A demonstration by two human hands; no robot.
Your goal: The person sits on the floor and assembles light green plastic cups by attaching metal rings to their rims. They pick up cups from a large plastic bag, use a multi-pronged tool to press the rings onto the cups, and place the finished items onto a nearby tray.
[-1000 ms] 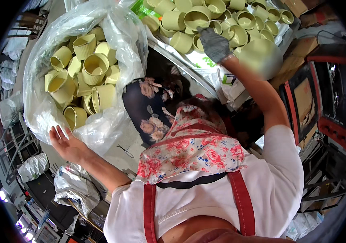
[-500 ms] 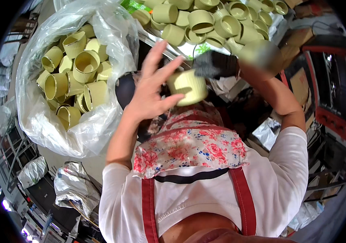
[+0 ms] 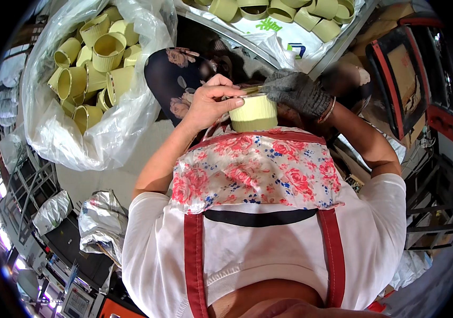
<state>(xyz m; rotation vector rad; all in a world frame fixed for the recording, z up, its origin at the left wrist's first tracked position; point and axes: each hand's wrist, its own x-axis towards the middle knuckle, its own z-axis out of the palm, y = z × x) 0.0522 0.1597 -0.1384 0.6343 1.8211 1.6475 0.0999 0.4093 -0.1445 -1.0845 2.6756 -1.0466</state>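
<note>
Work in hand: one pale yellow-green, round-walled, ribbed cup (image 3: 254, 114), apparently plastic. Position: in front of the person's lap, just beyond the edge of a white cloth apron with pink and blue flowers (image 3: 255, 169); rim away from the body, base toward the apron. Whether the base rests on the cloth cannot be told.

Grip, left: the bare left hand (image 3: 213, 103) pinches the cup at its near-left rim, thumb on the outer wall, fingers over the top edge. Grip, right: the right hand (image 3: 298, 93), in a dark grey knitted glove, has its fingers curled together at the right side of the rim; what exactly they pinch is hidden.

Progress: this cup appears mid-handling, both hands being at its rim; nothing shows it as finished. Left of the person, a large clear plastic bag (image 3: 99, 153) holds a loose heap of similar cups (image 3: 108, 51). Ahead, on a grey metal-edged table (image 3: 341, 43), more cups of the same colour (image 3: 308, 18) lie on white sheeting, partly cut off by the frame. Judgement: the work is under way, with many pieces about; which heap is finished and which is waiting cannot be settled from this view, nor can a count.
</note>
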